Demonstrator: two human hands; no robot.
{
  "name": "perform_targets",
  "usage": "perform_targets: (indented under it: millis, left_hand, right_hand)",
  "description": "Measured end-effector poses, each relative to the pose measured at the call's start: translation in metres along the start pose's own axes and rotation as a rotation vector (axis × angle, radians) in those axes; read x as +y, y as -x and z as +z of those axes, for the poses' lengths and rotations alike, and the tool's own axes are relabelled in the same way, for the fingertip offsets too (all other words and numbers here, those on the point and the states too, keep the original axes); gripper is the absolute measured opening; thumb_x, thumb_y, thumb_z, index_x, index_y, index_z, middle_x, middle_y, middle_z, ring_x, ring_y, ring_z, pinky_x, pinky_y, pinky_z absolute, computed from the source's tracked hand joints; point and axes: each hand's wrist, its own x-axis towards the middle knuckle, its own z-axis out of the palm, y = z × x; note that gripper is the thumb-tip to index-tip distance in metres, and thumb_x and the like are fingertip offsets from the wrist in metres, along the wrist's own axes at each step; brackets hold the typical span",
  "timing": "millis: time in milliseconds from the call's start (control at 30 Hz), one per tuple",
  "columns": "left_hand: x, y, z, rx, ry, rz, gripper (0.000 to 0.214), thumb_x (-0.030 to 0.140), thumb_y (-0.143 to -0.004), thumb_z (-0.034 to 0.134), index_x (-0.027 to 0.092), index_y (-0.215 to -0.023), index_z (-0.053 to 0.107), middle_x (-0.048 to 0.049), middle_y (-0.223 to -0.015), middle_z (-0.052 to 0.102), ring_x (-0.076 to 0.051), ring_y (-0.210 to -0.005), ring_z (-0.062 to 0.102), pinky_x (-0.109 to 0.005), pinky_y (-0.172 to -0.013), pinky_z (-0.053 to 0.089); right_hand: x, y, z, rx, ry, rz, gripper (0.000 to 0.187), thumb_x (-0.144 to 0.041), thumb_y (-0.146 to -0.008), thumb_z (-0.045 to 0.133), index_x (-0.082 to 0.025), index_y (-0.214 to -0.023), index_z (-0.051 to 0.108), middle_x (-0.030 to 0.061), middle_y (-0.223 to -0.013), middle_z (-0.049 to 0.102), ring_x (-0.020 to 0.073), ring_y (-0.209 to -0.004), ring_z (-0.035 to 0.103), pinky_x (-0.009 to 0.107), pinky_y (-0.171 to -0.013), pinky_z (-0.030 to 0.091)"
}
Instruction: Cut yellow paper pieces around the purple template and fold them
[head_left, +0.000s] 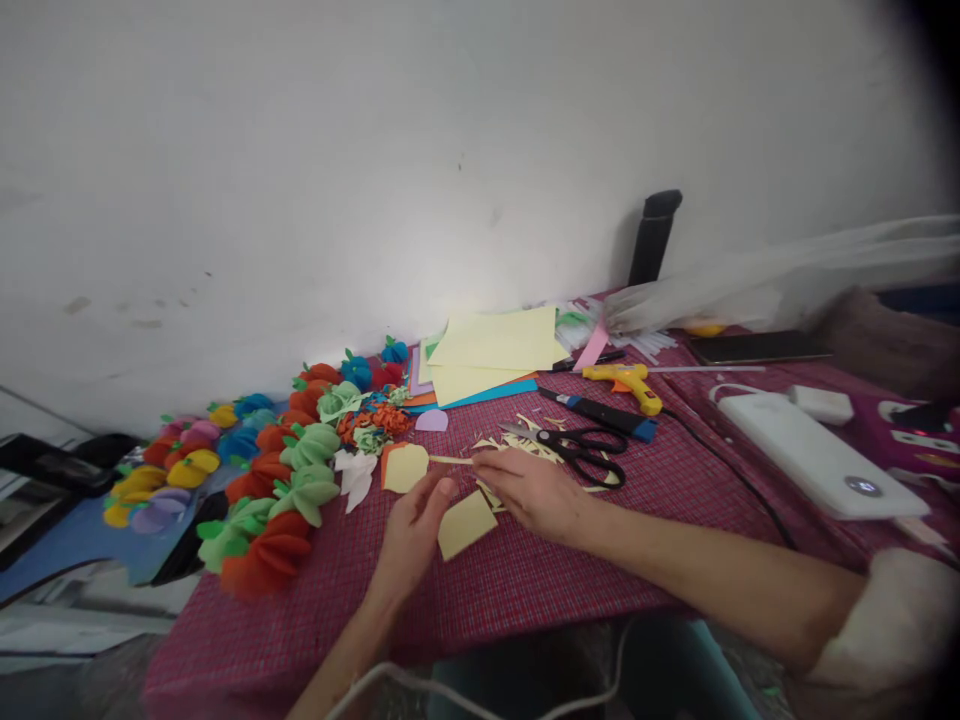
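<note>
A narrow pale yellow paper strip [452, 460] stretches between my two hands. My right hand [534, 492] pinches its right end, fingers pressed together. My left hand [415, 520] is closed at the strip's other end, thumb against the fingers; the exact grip is partly hidden. Just beyond the left fingertips lies a pale yellow paper piece with a rounded edge [405, 468]. Below and between the hands rests a cut yellow paper piece [466, 524] on the checked tablecloth [555, 590]. Black-handled scissors [576, 442] lie open past my right hand, among thin yellow paper scraps [491, 440].
Colourful paper pumpkins [270, 480] crowd the left side. Paper sheets [495, 345] are stacked by the wall. A utility knife [600, 413], a yellow glue gun [630, 382] with its cord, and a white power bank [817, 455] lie at right. A white cable [450, 688] hangs in front.
</note>
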Motion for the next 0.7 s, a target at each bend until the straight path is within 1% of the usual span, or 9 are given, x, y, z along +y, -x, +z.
perform_targets:
  millis: [67, 167, 233, 300, 367, 467, 533, 600, 700]
  left_hand:
    - [-0.002, -0.002, 0.013, -0.004, 0.089, -0.016, 0.037, 0.046, -0.071, 0.057, 0.015, -0.09, 0.065, -0.0065, -0.089, 0.067, -0.02, -0.086, 0.058, -0.028, -0.075, 0.044]
    - [-0.009, -0.006, 0.026, 0.013, 0.186, -0.111, 0.041, 0.051, -0.069, 0.056, 0.011, -0.077, 0.064, -0.0067, -0.072, 0.067, -0.019, -0.068, 0.059, -0.028, -0.061, 0.045]
    - [-0.014, -0.01, 0.028, 0.036, 0.215, -0.175, 0.044, 0.053, -0.069, 0.055, 0.01, -0.072, 0.063, -0.0052, -0.06, 0.064, -0.018, -0.058, 0.058, -0.027, -0.053, 0.044]
    - [-0.015, -0.018, 0.026, 0.042, 0.244, -0.195, 0.041, 0.051, -0.07, 0.055, 0.011, -0.07, 0.063, -0.0033, -0.057, 0.062, -0.017, -0.055, 0.057, -0.027, -0.052, 0.043]
    - [-0.011, -0.028, 0.021, -0.002, 0.28, -0.177, 0.035, 0.046, -0.07, 0.057, 0.012, -0.074, 0.064, -0.0021, -0.06, 0.064, -0.016, -0.058, 0.058, -0.027, -0.055, 0.044]
    - [0.001, -0.044, 0.017, -0.14, 0.277, -0.127, 0.032, 0.037, -0.064, 0.065, 0.012, -0.084, 0.066, -0.0027, -0.069, 0.067, -0.016, -0.064, 0.059, -0.026, -0.061, 0.045]
    - [0.007, -0.051, 0.021, -0.194, 0.268, -0.097, 0.034, 0.034, -0.062, 0.069, 0.013, -0.088, 0.066, -0.0033, -0.073, 0.068, -0.016, -0.066, 0.06, -0.027, -0.065, 0.045]
    - [0.008, -0.055, 0.028, -0.199, 0.259, -0.073, 0.031, 0.035, -0.063, 0.069, 0.013, -0.085, 0.066, -0.0034, -0.075, 0.068, -0.016, -0.067, 0.059, -0.027, -0.066, 0.045]
    - [0.004, -0.056, 0.04, -0.205, 0.22, -0.06, 0.031, 0.041, -0.068, 0.064, 0.012, -0.078, 0.067, -0.0027, -0.068, 0.066, -0.015, -0.064, 0.057, -0.026, -0.064, 0.044]
  right_hand:
    - [-0.003, 0.002, 0.003, -0.067, 0.076, -0.053, 0.032, -0.013, -0.087, 0.038, -0.014, -0.116, 0.052, 0.0127, -0.109, 0.059, 0.0193, -0.097, 0.054, 0.033, -0.081, 0.048]
    - [-0.005, 0.003, 0.003, -0.137, 0.108, -0.088, 0.032, -0.013, -0.088, 0.038, -0.014, -0.118, 0.051, 0.0108, -0.105, 0.06, 0.0183, -0.09, 0.054, 0.032, -0.079, 0.047]
    - [-0.005, 0.002, 0.0, -0.131, 0.056, -0.088, 0.031, -0.014, -0.088, 0.038, -0.015, -0.115, 0.054, 0.0107, -0.107, 0.059, 0.0184, -0.093, 0.053, 0.032, -0.081, 0.046]
    - [-0.004, -0.001, -0.005, -0.075, -0.069, -0.071, 0.029, -0.015, -0.088, 0.04, -0.016, -0.11, 0.058, 0.0103, -0.107, 0.059, 0.0178, -0.094, 0.052, 0.032, -0.081, 0.045]
    - [0.001, -0.004, -0.012, 0.016, -0.245, 0.036, 0.027, -0.017, -0.087, 0.042, -0.018, -0.106, 0.06, 0.0082, -0.097, 0.061, 0.0159, -0.087, 0.054, 0.029, -0.076, 0.046]
    - [0.011, -0.008, -0.018, 0.178, -0.567, 0.392, 0.025, -0.023, -0.083, 0.051, -0.018, -0.106, 0.057, 0.002, -0.078, 0.06, 0.0115, -0.067, 0.054, 0.023, -0.059, 0.046]
    - [0.019, -0.009, -0.017, 0.255, -0.744, 0.594, 0.023, -0.028, -0.078, 0.057, -0.017, -0.098, 0.056, -0.0017, -0.069, 0.056, 0.0091, -0.057, 0.051, 0.019, -0.05, 0.042]
    - [0.027, -0.009, -0.014, 0.297, -0.806, 0.683, 0.019, -0.031, -0.075, 0.06, -0.016, -0.084, 0.055, -0.0032, -0.065, 0.053, 0.0081, -0.053, 0.048, 0.018, -0.046, 0.04]
    - [0.034, -0.008, -0.008, 0.324, -0.729, 0.728, 0.019, -0.033, -0.074, 0.06, -0.015, -0.072, 0.054, -0.0031, -0.062, 0.051, 0.0081, -0.053, 0.046, 0.018, -0.046, 0.038]
